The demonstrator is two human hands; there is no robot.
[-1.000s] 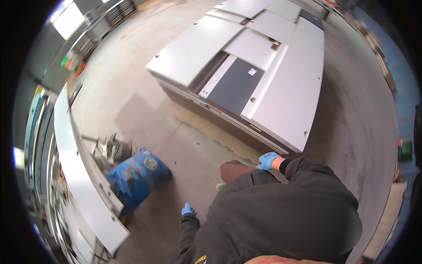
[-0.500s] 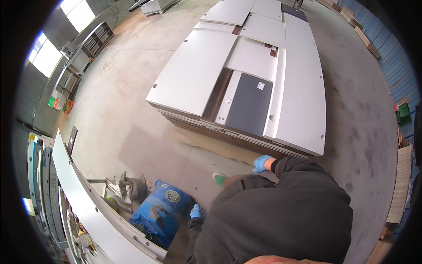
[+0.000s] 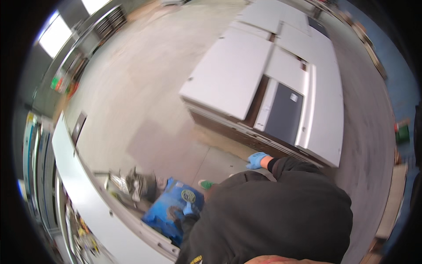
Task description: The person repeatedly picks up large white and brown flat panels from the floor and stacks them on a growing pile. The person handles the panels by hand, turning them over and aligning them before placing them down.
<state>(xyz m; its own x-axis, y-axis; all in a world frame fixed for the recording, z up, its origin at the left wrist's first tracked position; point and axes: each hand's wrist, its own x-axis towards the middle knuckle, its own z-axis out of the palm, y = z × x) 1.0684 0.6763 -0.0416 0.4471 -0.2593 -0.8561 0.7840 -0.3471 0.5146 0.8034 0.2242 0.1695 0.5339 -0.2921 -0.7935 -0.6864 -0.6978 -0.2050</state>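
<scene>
My left hand (image 3: 189, 209), in a blue glove, is over the right part of a blue printed bag (image 3: 169, 207) on the floor. Its fingers look stretched out with nothing in them; I cannot tell whether they touch the bag. My right hand (image 3: 257, 160), gloved in blue too, hangs in front of the near side of a large stack of panels (image 3: 228, 77). Nothing shows in its loosely extended fingers. White boards and one dark grey panel (image 3: 283, 115) make up the top of that stack.
A long white panel (image 3: 81, 176) stands on edge at the left, beside more upright boards (image 3: 37, 163). Behind the blue bag sits a grey bag or bucket (image 3: 141, 185) with crumpled material. Long cabinets (image 3: 92, 46) line the far left wall; boards (image 3: 393, 198) lean at the right.
The view has turned left, so the stack appears farther right. My left hand has moved from beside the blue bag to over it. My right hand stays near the stack.
</scene>
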